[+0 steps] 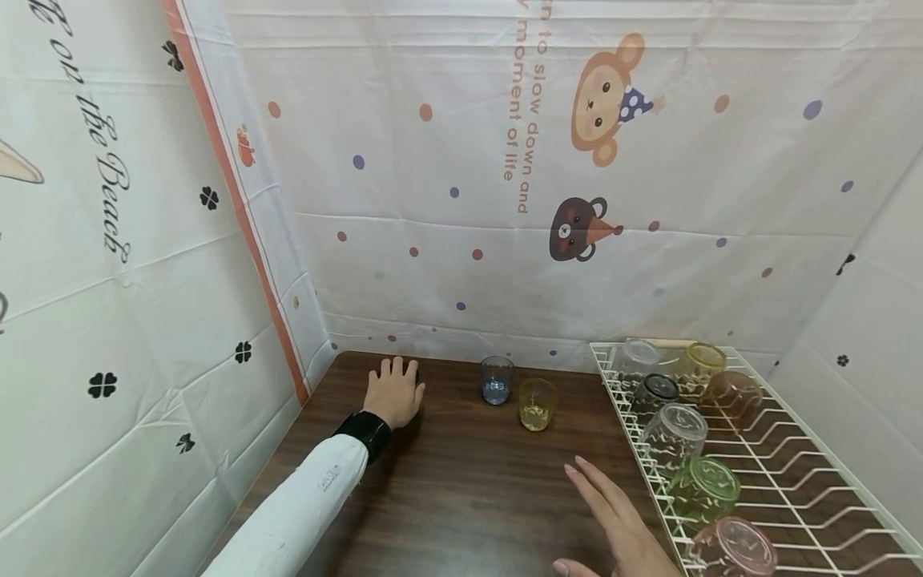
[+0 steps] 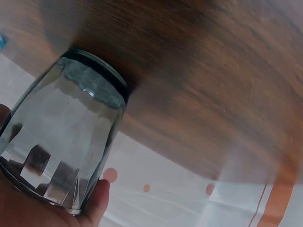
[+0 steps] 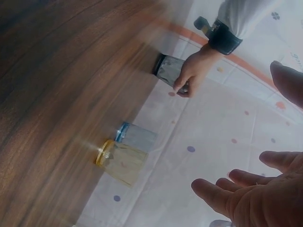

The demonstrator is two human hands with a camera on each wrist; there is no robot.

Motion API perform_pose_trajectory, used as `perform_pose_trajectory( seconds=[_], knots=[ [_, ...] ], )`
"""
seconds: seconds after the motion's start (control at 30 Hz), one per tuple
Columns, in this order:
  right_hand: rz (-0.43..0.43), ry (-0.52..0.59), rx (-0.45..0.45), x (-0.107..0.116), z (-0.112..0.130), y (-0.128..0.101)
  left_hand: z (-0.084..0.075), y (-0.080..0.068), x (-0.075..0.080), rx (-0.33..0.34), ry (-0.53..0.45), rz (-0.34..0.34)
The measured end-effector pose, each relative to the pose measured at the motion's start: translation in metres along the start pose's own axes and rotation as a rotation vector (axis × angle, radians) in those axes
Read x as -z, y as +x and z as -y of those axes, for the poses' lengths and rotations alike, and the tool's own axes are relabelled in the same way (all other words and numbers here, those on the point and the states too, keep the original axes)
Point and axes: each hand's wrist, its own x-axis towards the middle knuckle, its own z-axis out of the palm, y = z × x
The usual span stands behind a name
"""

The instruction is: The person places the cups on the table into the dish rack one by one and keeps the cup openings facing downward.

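Note:
My left hand (image 1: 392, 394) is at the table's far left corner, its fingers gripping a grey-tinted drinking glass (image 2: 71, 123) around the rim from above. The glass stands upright with its thick base down at the table; in the head view the hand mostly hides it. To its right stand a blue glass (image 1: 497, 381) and a yellow glass (image 1: 538, 404), close together near the back wall. My right hand (image 1: 618, 521) hovers palm inward at the near right, fingers extended, holding nothing.
A white wire rack (image 1: 808, 513) runs along the right side. Several glasses rest on it, among them a green glass (image 1: 703, 487), a pink glass (image 1: 731, 549) and a brown glass (image 1: 733, 398). Printed cloth walls (image 1: 404, 280) enclose the brown wooden table (image 1: 461, 497).

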Motion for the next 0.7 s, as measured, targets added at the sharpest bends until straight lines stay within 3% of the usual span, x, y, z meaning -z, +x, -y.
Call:
perform_pose_trajectory(
  seconds=[0.23, 0.33, 0.57, 0.7],
  knots=[
    [0.033, -0.017, -0.031, 0.005, 0.003, 0.005, -0.002, -0.003, -0.001, -0.007, -0.03, -0.076],
    [0.033, -0.023, -0.026, 0.008, 0.005, 0.008, -0.007, -0.007, 0.002, 0.008, -0.11, -0.072],
    [0.013, -0.044, -0.026, 0.013, 0.007, 0.014, -0.044, -0.023, 0.018, 0.096, -0.549, 0.01],
    [0.02, -0.021, -0.036, 0.018, 0.008, 0.021, -0.067, -0.041, 0.031, 0.103, -0.798, 0.069]
  ],
)
